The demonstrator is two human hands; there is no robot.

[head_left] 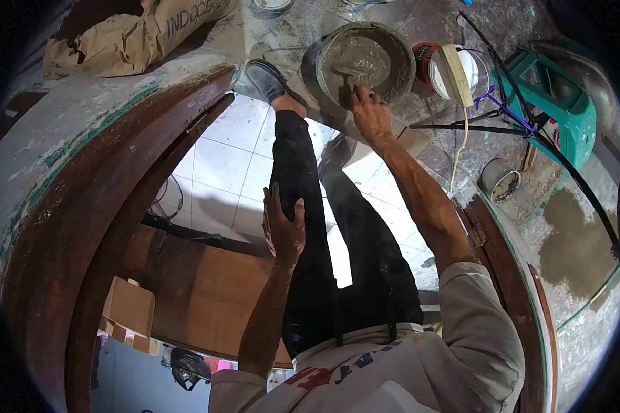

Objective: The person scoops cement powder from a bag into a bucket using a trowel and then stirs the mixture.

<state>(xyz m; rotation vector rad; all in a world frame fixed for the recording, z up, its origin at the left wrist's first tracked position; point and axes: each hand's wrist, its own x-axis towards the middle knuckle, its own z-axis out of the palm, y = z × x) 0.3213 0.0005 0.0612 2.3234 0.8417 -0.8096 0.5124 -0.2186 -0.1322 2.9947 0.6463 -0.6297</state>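
- Resting the left grip (283, 227) released and flat on the black trouser leg (303, 275), fingers spread, grasping nothing.
- Reaching the right grip (370, 113) down past the knee, clenching it on the handle of a trowel (355, 77). The handle itself is mostly hidden under the fingers.
- Pressing the trowel blade into the grey wet mortar (365, 58), near the middle of the round mixing pan (401, 81).
- Judging the mortar as heavy, dense and pasty: likely clinging to the blade, slumping off if tilted, and dragging hard against a scoop.
- Judging the trowel as stiff and light on its own but nose-heavy once loaded. Taking it by the handle only, close behind the blade's neck, seems best for control, the blade being slick with paste.
- Judging the pan as weighty while filled. Taking it by opposite points of the rim seems wiser than by one edge.
- Keeping the pan on the rough concrete floor (434, 27), just beyond the shoe (264, 78) and just beside a white bucket (470, 67).
- Noting black cables (461, 126) trailing to the right of the pan, toward a green plastic stool (561, 103).
- Noting a paper cement sack (127, 34) lying well apart at the far left.
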